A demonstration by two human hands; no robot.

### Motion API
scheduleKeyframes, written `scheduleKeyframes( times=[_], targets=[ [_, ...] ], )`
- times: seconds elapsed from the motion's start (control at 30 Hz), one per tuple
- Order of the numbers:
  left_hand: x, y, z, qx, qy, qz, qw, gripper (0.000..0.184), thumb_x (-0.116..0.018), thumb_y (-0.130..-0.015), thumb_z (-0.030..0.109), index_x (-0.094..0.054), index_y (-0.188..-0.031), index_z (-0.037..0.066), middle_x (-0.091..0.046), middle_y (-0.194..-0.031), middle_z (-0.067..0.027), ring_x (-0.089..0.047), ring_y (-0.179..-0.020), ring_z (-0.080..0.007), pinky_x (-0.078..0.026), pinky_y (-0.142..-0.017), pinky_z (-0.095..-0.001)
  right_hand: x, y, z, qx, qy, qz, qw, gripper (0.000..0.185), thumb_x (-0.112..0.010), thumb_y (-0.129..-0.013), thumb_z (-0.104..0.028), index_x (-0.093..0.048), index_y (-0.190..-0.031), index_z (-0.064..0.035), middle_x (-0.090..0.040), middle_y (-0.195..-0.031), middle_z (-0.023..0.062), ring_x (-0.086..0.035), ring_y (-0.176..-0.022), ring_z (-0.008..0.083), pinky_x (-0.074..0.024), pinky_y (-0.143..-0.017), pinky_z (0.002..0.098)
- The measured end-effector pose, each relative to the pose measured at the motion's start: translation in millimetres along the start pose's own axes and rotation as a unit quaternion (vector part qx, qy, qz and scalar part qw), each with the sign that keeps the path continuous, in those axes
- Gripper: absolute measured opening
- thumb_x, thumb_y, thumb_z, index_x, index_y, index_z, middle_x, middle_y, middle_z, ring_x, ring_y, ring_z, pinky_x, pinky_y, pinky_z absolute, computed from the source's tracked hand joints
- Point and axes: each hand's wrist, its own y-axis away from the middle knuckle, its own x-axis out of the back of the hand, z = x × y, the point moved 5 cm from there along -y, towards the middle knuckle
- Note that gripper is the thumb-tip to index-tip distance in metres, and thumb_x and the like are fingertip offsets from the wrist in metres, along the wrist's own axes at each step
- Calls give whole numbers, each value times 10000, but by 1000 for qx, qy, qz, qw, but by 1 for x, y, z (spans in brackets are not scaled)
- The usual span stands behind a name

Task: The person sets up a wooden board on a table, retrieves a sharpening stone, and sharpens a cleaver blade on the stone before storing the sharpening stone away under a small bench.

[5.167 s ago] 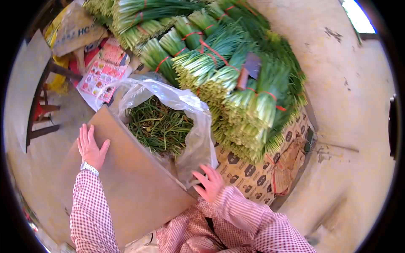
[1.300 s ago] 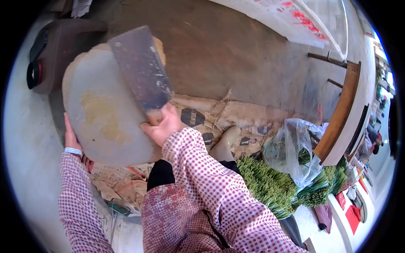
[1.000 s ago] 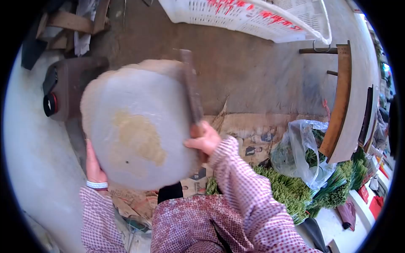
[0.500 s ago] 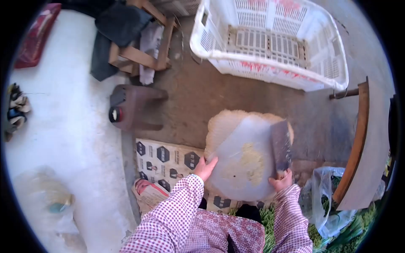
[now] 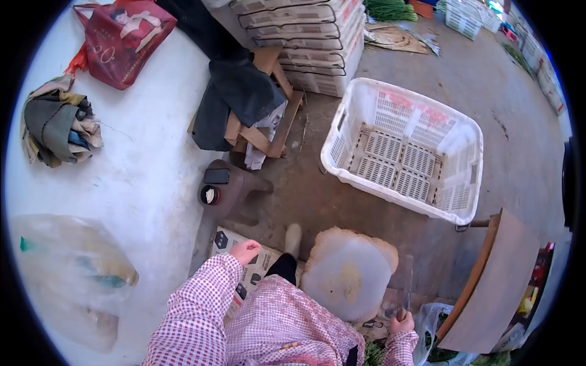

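Observation:
A cleaver [image 5: 408,277] is in my right hand [image 5: 402,324], which is closed round its handle at the lower right. Its blade points upward, seen nearly edge-on, just right of the chopping block [image 5: 329,293]. The block has a pale grey top, a rough tan rim and a yellowish patch [image 5: 350,279] near its middle. My left hand [image 5: 245,251] is held in the air left of the block, apart from it. Its fingers look curled in, with nothing visible in them.
A white plastic crate [image 5: 400,183] stands beyond the block. A brown stool [image 5: 235,192] carries a phone and a dark cup. Stacked crates [image 5: 317,55] rise behind a wooden frame draped with black cloth. On the right stands a curved board [image 5: 482,287] beside a plastic bag [image 5: 430,332].
My view has swung up, showing more of the floor. My left hand has left the block's edge and moved left. The cleaver has come off the block's top to its right side.

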Motion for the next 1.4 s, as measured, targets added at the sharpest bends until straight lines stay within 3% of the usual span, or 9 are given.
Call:
scheduleKeyframes(
  times=[0.1, 0.13, 0.23, 0.37, 0.73, 1.1, 1.2, 1.3, 1.4],
  targets=[
    [6, -54, 4, -38, 17, -26, 999, 228, -607, -788, 199, -608, -949, 38, -636, -859, -44, -587, -797, -123, -463, -740, -259, 36, 6, -50, -92, 23, -28, 995, 206, -651, -712, -173, -561, -794, -6, -572, -664, 140, -575, -632, 232, -441, -602, 326],
    [3, -79, -1, -53, 21, -34, 998, 216, -618, -787, 198, -615, -942, 48, -630, -831, -31, -575, -772, -105, -461, -711, -246, 34, -25, -43, -29, -117, -246, 962, 183, -651, -704, -155, -557, -776, -14, -554, -638, 111, -548, -603, 189, -422, -573, 297],
    [-3, -108, -17, -3, 86, -77, 993, 204, -624, -788, 194, -620, -941, 60, -624, -812, -21, -567, -758, -90, -461, -698, -236, 29, 2, -26, 77, -74, 15, 994, 130, -647, -681, -90, -529, -701, -40, -488, -577, 24, -446, -540, 80, -346, -495, 238],
    [1, -116, -36, 32, 92, -97, 991, 253, -648, -741, 283, -637, -915, 100, -649, -889, -47, -600, -836, -131, -464, -770, -271, 33, 31, -177, -75, -95, -133, 984, 249, -616, -820, -279, -573, -896, -46, -580, -720, 38, -489, -627, 110, -416, -559, 265],
    [47, -145, -24, 117, 176, 16, 977, 237, -638, -763, 243, -639, -925, 71, -644, -837, -43, -596, -773, -140, -476, -719, -258, 49, -76, -377, 255, -9, -85, 963, 335, -605, -824, -129, -338, -628, -79, -312, -550, -12, -274, -523, 110, -291, -470, 283],
    [-47, -89, 76, 225, 433, 71, 870, 152, -592, -815, 180, -625, -916, 72, -614, -790, -32, -577, -691, -122, -480, -601, -234, 44, -269, -313, 52, -49, -226, 971, 195, -694, -622, -107, -542, -700, -13, -521, -572, 11, -452, -476, 91, -378, -442, 271],
    [-48, -150, 115, 167, 489, 78, 853, 128, -604, -826, 192, -619, -890, 82, -597, -729, -7, -546, -603, -80, -451, -510, -194, -2, -322, -233, 384, -8, -145, 912, 189, -648, -787, -203, -545, -740, -52, -500, -620, 20, -430, -576, 128, -401, -559, 290],
    [-29, -235, 144, 59, 525, 96, 844, 109, -582, -838, 167, -576, -880, 67, -570, -682, -11, -509, -561, -66, -397, -467, -188, -5, -308, -271, 78, -95, -217, 968, 210, -661, -768, -237, -560, -729, -57, -534, -665, 19, -457, -638, 132, -406, -594, 310],
    [1, -296, 166, 26, 519, 129, 845, 183, -600, -802, 125, -547, -975, 100, -585, -788, -1, -570, -694, -100, -471, -607, -239, -52, -324, -248, 186, -193, -179, 947, 273, -672, -746, -230, -478, -640, -70, -482, -616, 14, -424, -595, 137, -391, -570, 315]
  ],
)
